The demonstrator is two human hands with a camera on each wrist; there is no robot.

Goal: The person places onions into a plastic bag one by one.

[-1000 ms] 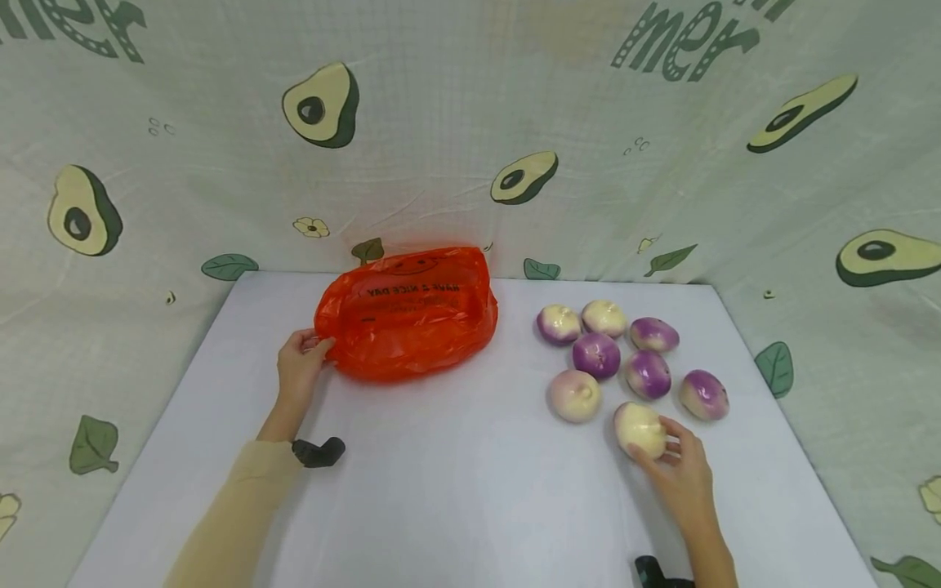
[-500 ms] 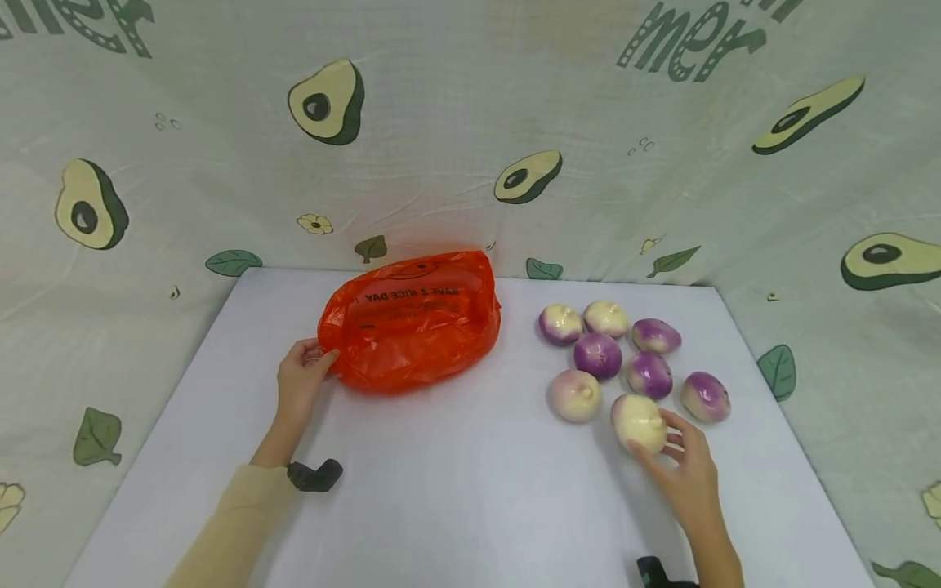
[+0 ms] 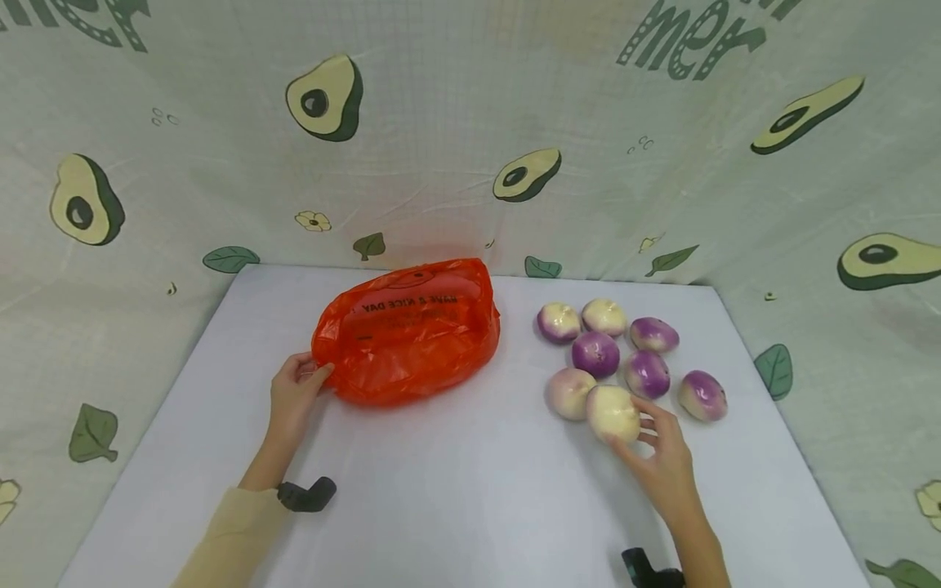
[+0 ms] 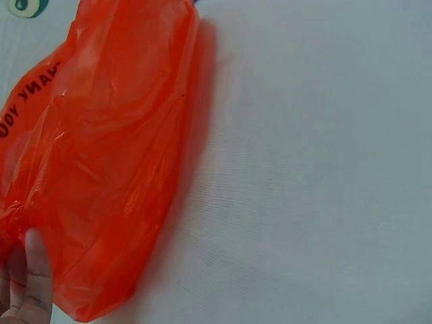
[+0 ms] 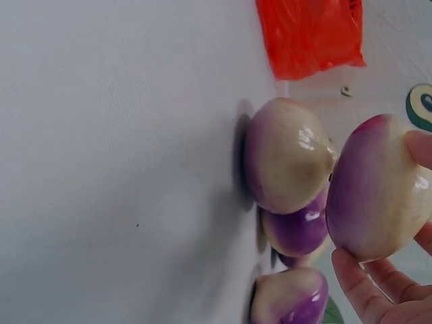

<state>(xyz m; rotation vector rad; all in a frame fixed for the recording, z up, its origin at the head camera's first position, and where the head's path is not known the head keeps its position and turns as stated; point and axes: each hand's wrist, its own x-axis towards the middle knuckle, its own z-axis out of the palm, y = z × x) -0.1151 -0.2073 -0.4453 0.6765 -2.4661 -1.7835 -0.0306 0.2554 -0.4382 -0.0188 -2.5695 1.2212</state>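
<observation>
A red plastic bag (image 3: 412, 335) with dark print lies puffed out at the back left of the white table; it fills much of the left wrist view (image 4: 115, 148). My left hand (image 3: 292, 400) pinches its left edge between thumb and fingers. In my right hand (image 3: 662, 461) is a cream and purple turnip (image 3: 613, 413), gripped from its right side; the right wrist view shows the same turnip (image 5: 374, 189) raised off the table. Just behind and left of it sits a pale turnip (image 3: 569, 392), partly overlapped by the held one in the head view.
Several more purple and cream turnips stand at the back right, among them a dark purple one (image 3: 595, 354) and one farthest right (image 3: 702, 396). A cloth with avocado prints (image 3: 441, 106) hangs behind the white table (image 3: 456, 490). Each wrist carries a black device.
My right hand has moved left with the turnip, lifting it toward the pale one. My left hand has come slightly nearer, and the bag's near side has shifted toward me.
</observation>
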